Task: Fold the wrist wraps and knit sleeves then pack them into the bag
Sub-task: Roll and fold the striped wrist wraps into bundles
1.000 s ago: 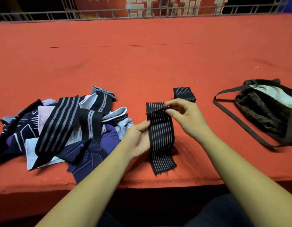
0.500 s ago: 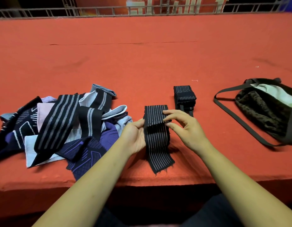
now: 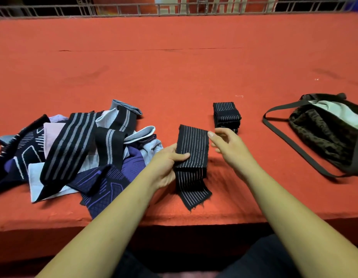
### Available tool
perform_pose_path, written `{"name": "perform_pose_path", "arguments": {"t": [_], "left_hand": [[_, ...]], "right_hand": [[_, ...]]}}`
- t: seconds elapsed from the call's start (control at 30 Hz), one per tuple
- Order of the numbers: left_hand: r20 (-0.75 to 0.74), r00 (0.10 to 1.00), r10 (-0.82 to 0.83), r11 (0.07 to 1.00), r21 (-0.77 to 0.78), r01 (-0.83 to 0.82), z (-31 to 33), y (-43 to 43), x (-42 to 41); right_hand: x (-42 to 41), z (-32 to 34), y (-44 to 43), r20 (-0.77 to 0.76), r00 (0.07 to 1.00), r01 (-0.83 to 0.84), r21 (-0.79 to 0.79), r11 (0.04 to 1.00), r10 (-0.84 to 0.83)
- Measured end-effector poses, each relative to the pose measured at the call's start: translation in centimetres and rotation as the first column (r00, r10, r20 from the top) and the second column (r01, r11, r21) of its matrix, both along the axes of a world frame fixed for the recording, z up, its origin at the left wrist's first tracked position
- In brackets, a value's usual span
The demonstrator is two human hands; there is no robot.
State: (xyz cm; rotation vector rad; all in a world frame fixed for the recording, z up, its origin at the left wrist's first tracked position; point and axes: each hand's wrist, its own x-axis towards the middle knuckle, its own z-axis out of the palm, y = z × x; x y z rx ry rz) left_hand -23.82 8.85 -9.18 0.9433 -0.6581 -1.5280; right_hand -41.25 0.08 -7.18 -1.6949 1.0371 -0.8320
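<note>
Single view, head-worn wide-angle camera: looks forward and down from the near edge of the red table [image 3: 174, 67], close to it, far railing [image 3: 134, 9] along the frame's top.

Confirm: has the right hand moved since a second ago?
Yes. The right hand has come off the striped wrist wrap and shifted right, fingertips now nearer the folded wrap stack, which has stayed put.
</note>
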Motion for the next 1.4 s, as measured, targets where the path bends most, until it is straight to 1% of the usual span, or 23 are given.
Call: {"name": "perform_pose_path", "arguments": {"t": [0.03, 0.07, 0.1, 0.17, 0.3, 0.33, 0.43, 0.5, 0.57, 0.63, 0.7, 0.8, 0.87, 0.93, 0.97, 1.03, 1.1, 1.13, 1.27, 1.33, 1.4], "left_hand": [[0.015, 0.999, -0.032, 0.999, -0.005, 0.033, 0.2, 0.1, -0.1], [0.028, 0.998, -0.064, 0.998, -0.007, 0.064, 0.4, 0.0, -0.2], [0.041, 0.995, -0.087, 0.996, 0.0, 0.087, 0.4, 0.1, -0.4], [0.067, 0.991, -0.117, 0.993, 0.03, 0.115, 0.6, 0.3, -0.7], [0.056, 0.984, -0.172, 0.982, 0.092, 0.166, 0.1, 0.7, -1.2], [0.038, 0.987, -0.159, 0.981, 0.115, 0.153, -0.2, 0.7, -1.3], [-0.079, 0.994, -0.076, 0.975, 0.205, 0.091, -0.9, 0.3, -1.4], [-0.125, 0.992, -0.009, 0.958, 0.285, 0.045, -1.1, 0.0, -1.3], [-0.17, 0.983, 0.065, 0.946, 0.324, -0.006, -1.2, -0.5, -1.0], [-0.231, 0.965, 0.125, 0.948, 0.313, -0.048, -0.8, -0.6, -0.7], [-0.306, 0.937, 0.17, 0.954, 0.29, -0.078, -0.4, -0.8, -0.2], [-0.337, 0.926, 0.17, 0.964, 0.25, -0.086, -0.3, -0.8, 0.5], [-0.305, 0.936, 0.175, 0.968, 0.229, -0.106, -0.4, -0.9, 0.4], [-0.233, 0.952, 0.197, 0.963, 0.229, -0.143, -0.6, -1.1, -0.1], [-0.195, 0.957, 0.217, 0.957, 0.236, -0.169, -0.8, -1.3, -0.4], [-0.107, 0.956, 0.274, 0.942, 0.229, -0.245, -1.4, -1.6, -0.8], [-0.028, 0.95, 0.311, 0.939, 0.167, -0.302, -1.8, -1.9, -1.1], [-0.003, 0.948, 0.319, 0.939, 0.137, -0.316, -2.0, -1.9, -1.2], [0.104, 0.93, 0.351, 0.933, 0.047, -0.357, -2.4, -2.7, -1.2], [0.144, 0.917, 0.373, 0.925, 0.026, -0.38, -2.5, -3.7, -0.6], [0.166, 0.9, 0.402, 0.911, 0.028, -0.412, -2.2, -5.1, 0.2]], "right_hand": [[0.1, 0.5, -0.4, -0.011, 1.0, -0.022, 0.133, 0.991, 0.023], [0.2, 1.0, -0.7, 0.004, 0.997, -0.079, 0.238, 0.968, 0.081], [0.4, 1.6, -0.9, 0.038, 0.992, -0.13, 0.276, 0.952, 0.124], [0.7, 2.8, -1.2, 0.082, 0.99, -0.129, 0.23, 0.965, 0.112], [1.4, 4.8, -1.9, 0.162, 0.987, -0.031, 0.085, 0.996, 0.017], [1.5, 5.1, -2.0, 0.181, 0.983, -0.023, 0.056, 0.998, 0.013], [1.5, 5.5, -1.3, 0.24, 0.97, -0.035, -0.021, 0.999, 0.039], [1.4, 5.3, -0.7, 0.285, 0.957, -0.044, -0.032, 0.999, 0.052], [1.0, 4.8, 0.0, 0.334, 0.938, -0.085, -0.028, 0.996, 0.089], [0.6, 3.8, 0.6, 0.315, 0.939, -0.133, -0.043, 0.99, 0.139], [0.0, 2.6, 1.6, 0.249, 0.952, -0.175, -0.035, 0.984, 0.179], [-0.7, 0.5, 3.0, 0.136, 0.972, -0.201, 0.036, 0.979, 0.194], [-0.9, -0.9, 3.6, 0.098, 0.976, -0.203, 0.098, 0.974, 0.194], [-0.9, -2.0, 4.3, 0.064, 0.984, -0.175, 0.107, 0.979, 0.169], [-0.6, -2.5, 4.7, 0.075, 0.986, -0.16, 0.129, 0.979, 0.152], [0.2, -3.1, 5.8, 0.138, 0.984, -0.146, 0.239, 0.96, 0.115], [1.2, -3.4, 6.6, 0.209, 0.976, -0.125, 0.329, 0.936, 0.057], [1.6, -3.6, 6.7, 0.211, 0.977, -0.088, 0.332, 0.939, 0.017], [2.4, -4.6, 5.9, 0.139, 0.986, 0.062, 0.233, 0.97, -0.096], [2.9, -4.6, 5.0, 0.159, 0.978, 0.09, 0.259, 0.962, -0.134], [3.7, -4.2, 3.8, 0.217, 0.959, 0.106, 0.324, 0.94, -0.183]]}}
